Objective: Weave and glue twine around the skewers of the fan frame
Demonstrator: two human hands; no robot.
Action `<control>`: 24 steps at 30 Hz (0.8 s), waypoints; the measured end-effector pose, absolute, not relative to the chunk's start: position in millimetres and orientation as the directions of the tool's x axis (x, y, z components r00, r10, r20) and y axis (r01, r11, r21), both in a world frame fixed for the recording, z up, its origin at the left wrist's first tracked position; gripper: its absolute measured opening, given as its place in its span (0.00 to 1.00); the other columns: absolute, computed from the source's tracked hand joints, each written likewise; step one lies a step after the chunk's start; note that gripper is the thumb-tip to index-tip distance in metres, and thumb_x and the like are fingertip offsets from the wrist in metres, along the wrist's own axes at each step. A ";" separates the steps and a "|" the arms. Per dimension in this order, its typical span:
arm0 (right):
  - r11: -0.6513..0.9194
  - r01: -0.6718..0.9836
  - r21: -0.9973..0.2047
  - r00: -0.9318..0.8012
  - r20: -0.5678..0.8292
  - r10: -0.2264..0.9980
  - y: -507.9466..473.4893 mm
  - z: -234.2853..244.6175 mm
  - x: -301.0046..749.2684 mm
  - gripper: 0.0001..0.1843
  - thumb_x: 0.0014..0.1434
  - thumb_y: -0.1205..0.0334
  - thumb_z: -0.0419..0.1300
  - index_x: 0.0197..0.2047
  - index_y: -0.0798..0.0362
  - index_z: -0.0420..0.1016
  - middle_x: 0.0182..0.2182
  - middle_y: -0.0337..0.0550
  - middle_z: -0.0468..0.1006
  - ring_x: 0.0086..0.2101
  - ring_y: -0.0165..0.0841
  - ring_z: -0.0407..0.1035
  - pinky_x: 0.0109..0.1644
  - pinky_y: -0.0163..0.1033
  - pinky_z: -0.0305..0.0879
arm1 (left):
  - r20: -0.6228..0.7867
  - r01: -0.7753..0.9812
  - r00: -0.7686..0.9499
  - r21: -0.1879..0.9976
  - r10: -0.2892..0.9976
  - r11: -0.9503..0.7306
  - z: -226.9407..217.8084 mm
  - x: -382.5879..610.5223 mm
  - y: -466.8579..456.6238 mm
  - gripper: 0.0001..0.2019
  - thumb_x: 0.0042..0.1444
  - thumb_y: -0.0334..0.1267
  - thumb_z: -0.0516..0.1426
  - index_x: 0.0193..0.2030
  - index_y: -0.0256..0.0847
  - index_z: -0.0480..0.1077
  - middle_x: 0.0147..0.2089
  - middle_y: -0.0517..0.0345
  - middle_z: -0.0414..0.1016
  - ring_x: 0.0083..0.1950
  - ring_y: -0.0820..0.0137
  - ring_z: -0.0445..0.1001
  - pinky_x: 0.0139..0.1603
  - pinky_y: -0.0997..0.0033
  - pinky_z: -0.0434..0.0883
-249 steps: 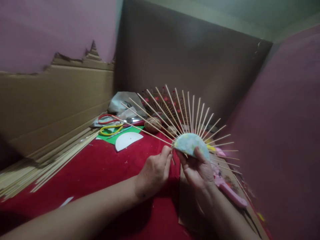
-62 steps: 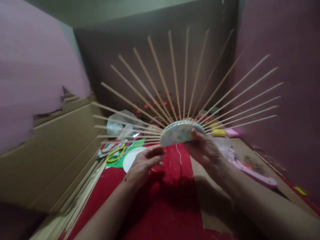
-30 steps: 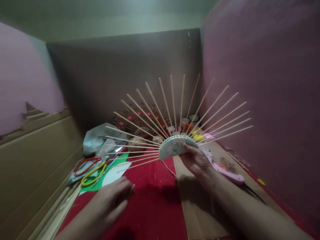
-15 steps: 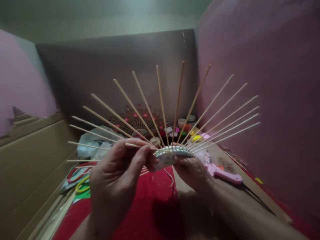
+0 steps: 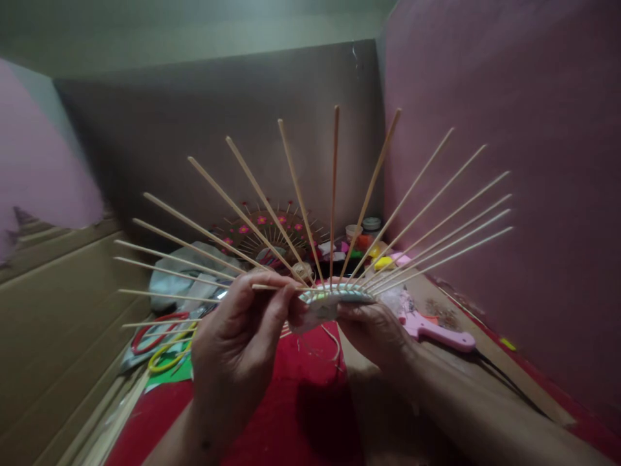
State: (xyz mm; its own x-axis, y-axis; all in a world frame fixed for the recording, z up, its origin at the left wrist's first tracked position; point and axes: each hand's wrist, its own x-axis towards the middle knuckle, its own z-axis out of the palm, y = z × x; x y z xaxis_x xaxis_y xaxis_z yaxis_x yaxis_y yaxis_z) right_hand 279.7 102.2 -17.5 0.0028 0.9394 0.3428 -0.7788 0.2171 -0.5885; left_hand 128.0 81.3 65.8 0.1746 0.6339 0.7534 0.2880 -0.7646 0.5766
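Observation:
A fan of several thin wooden skewers (image 5: 369,194) radiates from a half-round patterned paper base (image 5: 334,301), held up in front of me. My right hand (image 5: 373,330) grips the base from below, fingers closed on its lower edge. My left hand (image 5: 242,336) is raised at the base's left end, thumb and fingers pinched on one skewer (image 5: 272,287) that runs into the base. A thin loose string (image 5: 332,343) hangs under the base.
On the red cloth (image 5: 301,414) lie red and yellow scissors (image 5: 160,340), a pink glue gun (image 5: 431,330) on cardboard, a finished flowered fan (image 5: 264,233), small jars (image 5: 363,233), a grey bag and a stack of loose skewers (image 5: 116,421). Cardboard walls enclose the space.
My left hand came up from the cloth to the fan and pinched a skewer at its left end. The fan tilted flatter toward me and rose slightly.

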 end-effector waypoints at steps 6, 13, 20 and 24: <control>0.229 -0.753 -0.616 0.000 0.348 0.937 102.9 -20.7 281.9 0.21 0.39 0.72 0.65 0.39 0.49 0.75 0.33 0.36 0.80 0.37 0.34 0.73 0.50 0.41 0.65 | 0.754 0.263 0.152 0.593 0.639 -0.761 63.6 127.7 81.6 0.03 0.56 0.33 0.57 0.37 0.44 0.71 0.27 0.65 0.77 0.26 0.76 0.76 0.29 0.79 0.75; 0.205 -0.773 -0.601 -0.035 0.363 0.931 100.0 -19.7 279.7 0.18 0.39 0.73 0.63 0.37 0.50 0.77 0.32 0.36 0.79 0.36 0.32 0.72 0.49 0.39 0.65 | 0.698 0.267 0.087 0.671 0.710 -0.692 66.9 132.6 72.0 0.01 0.55 0.35 0.57 0.34 0.43 0.70 0.29 0.62 0.78 0.28 0.72 0.78 0.31 0.75 0.78; 0.194 -0.771 -0.607 -0.034 0.343 0.939 96.3 -19.0 278.2 0.18 0.40 0.72 0.65 0.37 0.51 0.77 0.34 0.38 0.80 0.37 0.33 0.72 0.49 0.40 0.65 | 0.680 0.335 0.090 0.667 0.727 -0.665 66.7 136.3 72.7 0.02 0.56 0.37 0.56 0.32 0.44 0.68 0.27 0.64 0.76 0.27 0.73 0.77 0.30 0.75 0.77; 0.198 -0.765 -0.612 -0.038 0.350 0.936 99.3 -18.1 278.3 0.15 0.39 0.69 0.66 0.34 0.50 0.78 0.33 0.37 0.80 0.37 0.35 0.72 0.51 0.42 0.64 | 0.684 0.284 0.071 0.684 0.726 -0.672 68.3 137.1 72.4 0.02 0.55 0.36 0.56 0.33 0.43 0.69 0.27 0.63 0.77 0.28 0.71 0.78 0.31 0.73 0.77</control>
State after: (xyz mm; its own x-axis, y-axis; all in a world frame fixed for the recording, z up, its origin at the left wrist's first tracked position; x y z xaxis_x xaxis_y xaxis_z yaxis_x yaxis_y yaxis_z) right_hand 278.3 99.3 -18.1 -0.0377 0.9359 0.3503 -0.7654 0.1983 -0.6122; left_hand 137.1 72.4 68.3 0.0714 0.7257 0.6843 0.2839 -0.6725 0.6835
